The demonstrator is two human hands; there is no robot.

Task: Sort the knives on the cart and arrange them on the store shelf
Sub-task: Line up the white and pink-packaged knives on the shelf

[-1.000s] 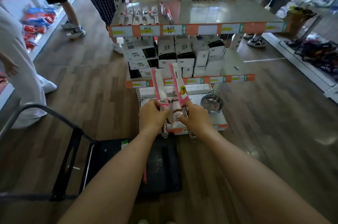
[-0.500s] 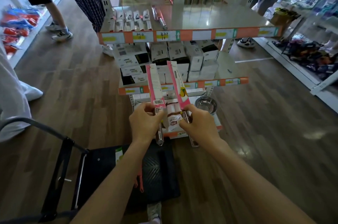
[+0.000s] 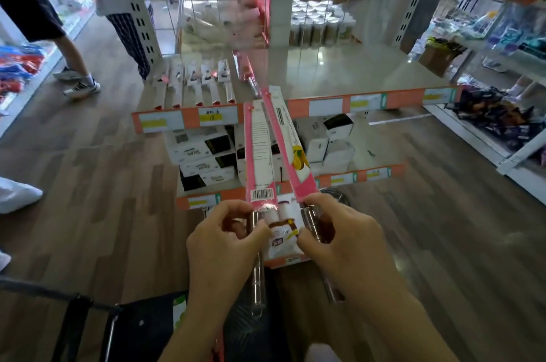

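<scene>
My left hand grips the steel handle of a knife in a pink and white sleeve, barcode side up. My right hand grips a second knife in a pink sleeve with a yellow fruit picture. Both blades point up and away, and their tips nearly meet in front of the top shelf's edge. On that top shelf at the left lies a row of several packaged knives, with one more pink one lying askew beside them. The black cart is below my arms.
The middle shelf holds white and black boxes. A steel bowl sits on the bottom shelf behind my right hand. Two people stand at the far left. Side racks of goods line the right aisle.
I have come closer to the shelf and raised both knives; their tips now reach the top shelf's front edge and lean toward each other.
</scene>
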